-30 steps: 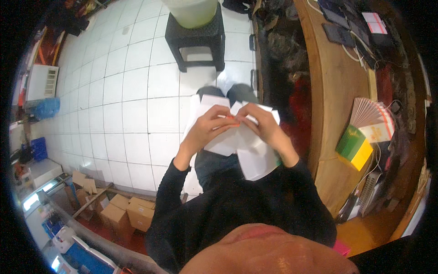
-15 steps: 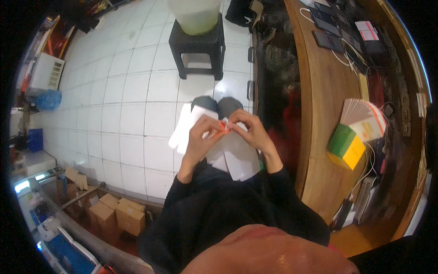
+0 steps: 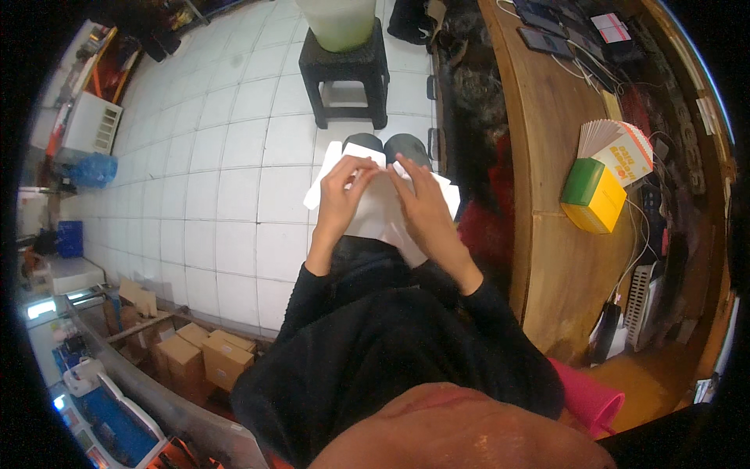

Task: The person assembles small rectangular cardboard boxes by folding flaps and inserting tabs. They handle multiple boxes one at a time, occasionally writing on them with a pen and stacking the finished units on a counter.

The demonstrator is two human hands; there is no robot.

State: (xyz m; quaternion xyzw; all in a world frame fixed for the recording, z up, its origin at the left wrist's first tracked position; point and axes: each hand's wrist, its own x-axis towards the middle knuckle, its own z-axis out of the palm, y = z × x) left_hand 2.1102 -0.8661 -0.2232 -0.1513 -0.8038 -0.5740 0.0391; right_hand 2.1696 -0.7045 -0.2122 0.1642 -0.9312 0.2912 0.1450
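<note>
on the wooden counter (image 3: 547,195) at about three o'clock stands a box (image 3: 594,195) with a green top face and yellow sides, and just beyond it, touching its far edge, a fanned stack of white cards (image 3: 613,144) with an orange-and-white front. further along the counter toward one o'clock lie dark flat devices (image 3: 555,39) and a small pink-and-white label (image 3: 611,27). at seven to eight o'clock brown cardboard cartons (image 3: 207,356) sit in a group on the floor, and at nine to ten o'clock a white slatted appliance (image 3: 90,125) stands above a blue plastic bag (image 3: 92,170). at twelve o'clock a black stool (image 3: 344,74) carries a pale green tub (image 3: 337,19). in the middle, white paper sheets (image 3: 375,215) lie across the person's lap. the left hand (image 3: 341,195) pinches the sheets' upper edge, fingers curled and closed on the paper, while the right hand (image 3: 418,203) presses on top, fingers extended and holding the sheets down near their far edge.
</note>
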